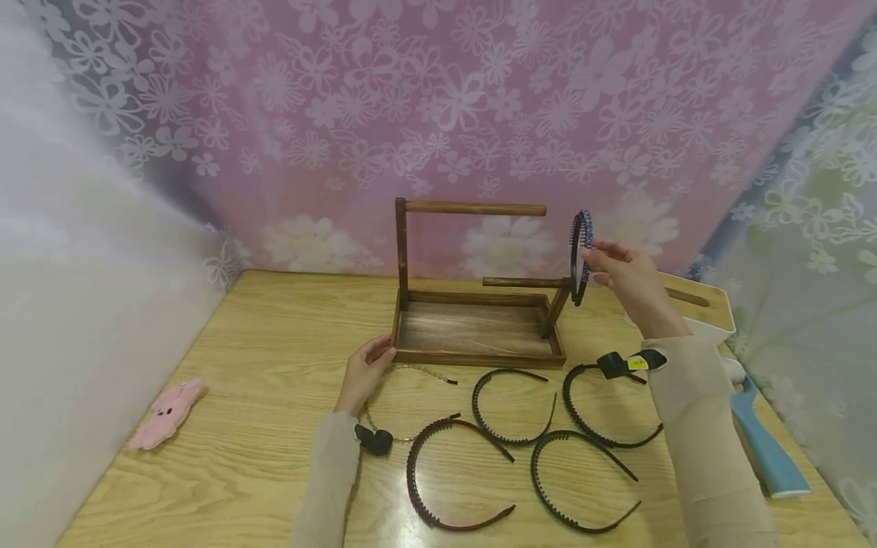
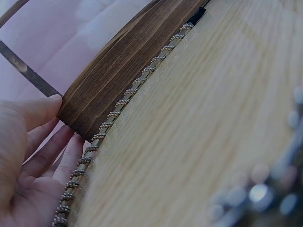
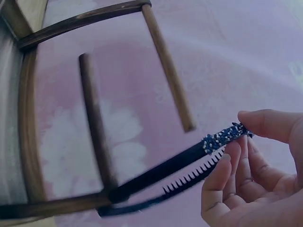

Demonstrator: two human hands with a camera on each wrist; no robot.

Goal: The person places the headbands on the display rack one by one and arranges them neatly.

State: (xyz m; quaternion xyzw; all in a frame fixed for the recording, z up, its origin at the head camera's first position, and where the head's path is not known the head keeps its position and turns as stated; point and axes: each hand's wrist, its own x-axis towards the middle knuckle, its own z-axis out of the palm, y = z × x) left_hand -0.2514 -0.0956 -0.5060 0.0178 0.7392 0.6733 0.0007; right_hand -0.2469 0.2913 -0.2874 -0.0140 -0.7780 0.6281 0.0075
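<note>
A wooden stand (image 1: 479,358) has a shallow tray base and two horizontal rods, one high and one low. My left hand (image 1: 366,373) holds the tray's front left corner, its thumb (image 2: 45,109) on the edge and fingers around the end. Between the thumb and fingers of my right hand (image 1: 633,285), I pinch a headband (image 3: 222,138) with blue beading and inner comb teeth. It is upright beside the stand's right post, beyond the upper rod's free end (image 3: 189,126). Its lower ends overlap the post near the lower rod (image 3: 92,113). Beside my left hand lies a beaded, chain-like headband (image 1: 421,369).
Several dark toothed headbands lie in front of the stand, among them a reddish-brown one (image 1: 411,472) and a black one (image 1: 537,472). At the right are a white box with a wooden lid (image 1: 712,304) and a blue-handled object (image 1: 767,441). A pink plush (image 1: 167,411) lies far left.
</note>
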